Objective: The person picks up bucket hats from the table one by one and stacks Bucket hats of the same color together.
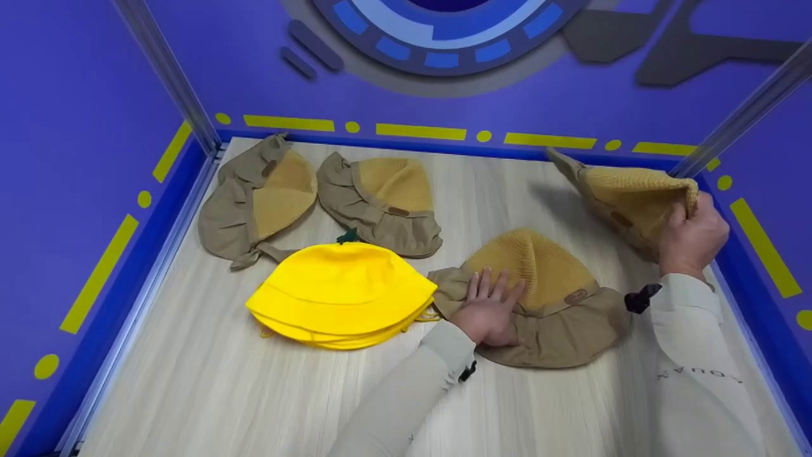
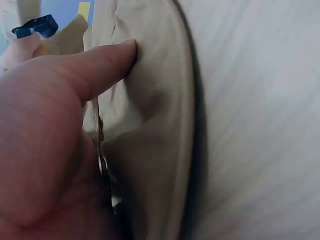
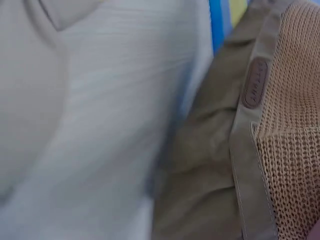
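Note:
My left hand lies with spread, straight fingers on a tan sun hat that has a knit crown and a ruffled brown brim. In the left wrist view the thumb presses the brim. At the right, my right hand pinches the crown tip of a similar sun hat, which hangs tilted with its brim toward the back wall. A small oval label shows on that hat's band in the right wrist view; the hand itself is nearly all out of that view.
A stack of yellow bucket hats with a green stem-like tip lies left of my left hand. Behind it, two more tan sun hats, one at the far left and one beside it, rest on the pale wooden table. Blue panels enclose three sides.

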A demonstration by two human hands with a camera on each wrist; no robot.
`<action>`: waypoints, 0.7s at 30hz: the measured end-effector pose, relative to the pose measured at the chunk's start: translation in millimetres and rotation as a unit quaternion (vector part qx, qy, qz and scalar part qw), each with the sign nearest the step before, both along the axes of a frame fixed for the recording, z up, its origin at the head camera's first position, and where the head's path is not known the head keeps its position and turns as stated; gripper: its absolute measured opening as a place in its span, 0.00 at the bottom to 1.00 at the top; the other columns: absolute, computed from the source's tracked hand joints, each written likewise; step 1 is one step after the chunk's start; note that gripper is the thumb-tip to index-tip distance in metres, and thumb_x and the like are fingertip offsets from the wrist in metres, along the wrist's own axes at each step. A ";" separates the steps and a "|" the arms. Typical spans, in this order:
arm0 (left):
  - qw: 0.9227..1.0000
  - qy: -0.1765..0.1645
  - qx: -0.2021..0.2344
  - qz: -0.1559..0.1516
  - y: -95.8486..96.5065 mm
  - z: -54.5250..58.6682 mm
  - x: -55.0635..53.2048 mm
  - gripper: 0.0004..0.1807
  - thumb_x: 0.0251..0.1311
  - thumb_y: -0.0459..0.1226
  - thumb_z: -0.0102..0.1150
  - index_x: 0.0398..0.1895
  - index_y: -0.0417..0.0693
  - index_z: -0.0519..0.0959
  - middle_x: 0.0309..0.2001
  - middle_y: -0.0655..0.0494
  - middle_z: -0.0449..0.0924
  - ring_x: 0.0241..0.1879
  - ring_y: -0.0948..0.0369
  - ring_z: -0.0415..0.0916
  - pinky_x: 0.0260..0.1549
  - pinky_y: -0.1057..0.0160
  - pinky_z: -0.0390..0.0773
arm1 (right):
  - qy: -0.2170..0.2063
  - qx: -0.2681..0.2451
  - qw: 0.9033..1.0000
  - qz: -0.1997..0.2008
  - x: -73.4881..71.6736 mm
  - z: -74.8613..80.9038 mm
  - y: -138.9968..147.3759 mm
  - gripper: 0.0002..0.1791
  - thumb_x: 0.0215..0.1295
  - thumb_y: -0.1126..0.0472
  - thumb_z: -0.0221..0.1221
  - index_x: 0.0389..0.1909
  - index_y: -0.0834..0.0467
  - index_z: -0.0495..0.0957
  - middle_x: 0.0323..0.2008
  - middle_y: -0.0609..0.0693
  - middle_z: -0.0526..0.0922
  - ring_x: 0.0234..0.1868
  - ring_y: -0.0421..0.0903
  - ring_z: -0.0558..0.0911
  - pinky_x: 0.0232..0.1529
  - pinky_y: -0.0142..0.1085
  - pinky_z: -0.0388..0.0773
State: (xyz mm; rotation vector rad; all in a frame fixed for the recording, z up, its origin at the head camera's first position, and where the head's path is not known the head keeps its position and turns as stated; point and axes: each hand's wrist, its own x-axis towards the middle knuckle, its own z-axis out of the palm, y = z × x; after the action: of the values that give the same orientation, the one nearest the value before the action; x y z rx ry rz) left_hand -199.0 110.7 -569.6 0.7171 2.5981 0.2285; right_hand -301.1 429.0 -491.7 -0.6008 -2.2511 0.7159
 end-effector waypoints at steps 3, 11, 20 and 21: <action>1.000 -0.004 0.002 -0.001 0.4 -0.6 0.3 0.59 0.60 0.71 0.56 0.83 0.70 0.31 0.85 0.56 0.27 0.83 0.46 0.22 0.80 0.45 0.30 | 0.040 0.035 0.998 0.022 2.1 10.1 -6.3 0.20 0.77 0.49 0.50 0.40 0.63 0.80 0.40 0.61 0.87 0.43 0.58 0.84 0.38 0.25 0.62; 1.000 -0.020 0.024 -0.002 -0.3 -1.5 -0.3 0.56 0.63 0.64 0.58 0.83 0.70 0.32 0.85 0.56 0.26 0.83 0.46 0.21 0.80 0.45 0.27 | 0.134 0.109 0.982 0.077 9.4 26.6 -24.2 0.19 0.76 0.56 0.53 0.31 0.68 0.77 0.32 0.66 0.84 0.33 0.66 0.81 0.35 0.41 0.66; 0.999 -0.006 0.033 -0.001 -2.2 -3.8 1.2 0.54 0.64 0.60 0.57 0.84 0.69 0.35 0.85 0.56 0.29 0.83 0.45 0.23 0.80 0.45 0.29 | 0.172 0.093 0.972 0.128 27.6 58.0 -57.2 0.17 0.71 0.54 0.61 0.38 0.67 0.85 0.36 0.62 0.89 0.34 0.63 0.84 0.38 0.11 0.59; 0.999 -0.004 0.037 -0.002 -2.6 -4.4 1.2 0.54 0.64 0.59 0.58 0.84 0.68 0.35 0.85 0.55 0.29 0.83 0.45 0.24 0.80 0.44 0.29 | 0.174 0.092 0.971 0.133 29.9 61.3 -61.2 0.17 0.70 0.53 0.62 0.39 0.66 0.86 0.36 0.62 0.89 0.34 0.62 0.85 0.39 0.10 0.60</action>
State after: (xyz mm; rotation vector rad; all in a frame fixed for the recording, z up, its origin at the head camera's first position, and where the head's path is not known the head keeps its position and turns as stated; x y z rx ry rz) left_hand -197.8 108.1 -574.0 0.7461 2.5918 0.3261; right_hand -271.2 367.8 -430.3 -0.0729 -2.0543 0.6722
